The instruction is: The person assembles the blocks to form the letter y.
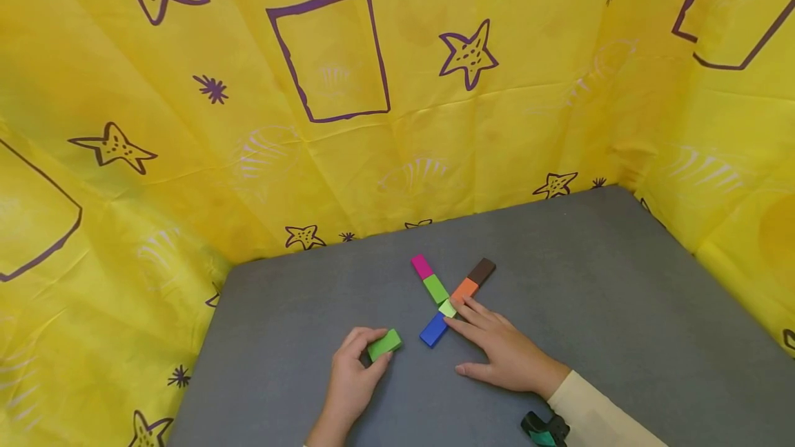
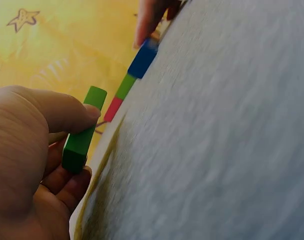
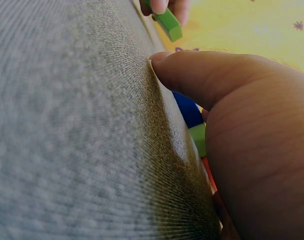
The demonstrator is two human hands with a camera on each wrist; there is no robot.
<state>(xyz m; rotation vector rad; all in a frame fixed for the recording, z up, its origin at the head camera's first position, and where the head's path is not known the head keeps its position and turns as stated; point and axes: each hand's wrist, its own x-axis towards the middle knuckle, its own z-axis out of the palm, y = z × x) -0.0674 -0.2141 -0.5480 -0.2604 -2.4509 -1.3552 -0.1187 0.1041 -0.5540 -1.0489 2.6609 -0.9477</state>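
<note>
Between thumb and fingers my left hand (image 1: 354, 376) pinches a green block (image 1: 385, 345), held just left of the arranged blocks. The left wrist view shows the same green block (image 2: 84, 130) against the fingertips. My right hand (image 1: 506, 350) lies with fingers extended, its fingertips at the orange block (image 1: 464, 290) and beside the blue block (image 1: 433, 330). A small light-green block (image 1: 447, 308) sits at the middle of the arrangement. One arm runs up-left through another green block (image 1: 436, 289) to a magenta block (image 1: 421, 267). Past the orange one lies a dark brown block (image 1: 482, 271).
The blocks lie on a grey table (image 1: 298, 323). Yellow cloth (image 1: 335, 178) with purple starfish drawings hangs behind it and at both sides. A black and teal strap device (image 1: 544, 429) is at the right wrist, by a cream sleeve (image 1: 599, 412).
</note>
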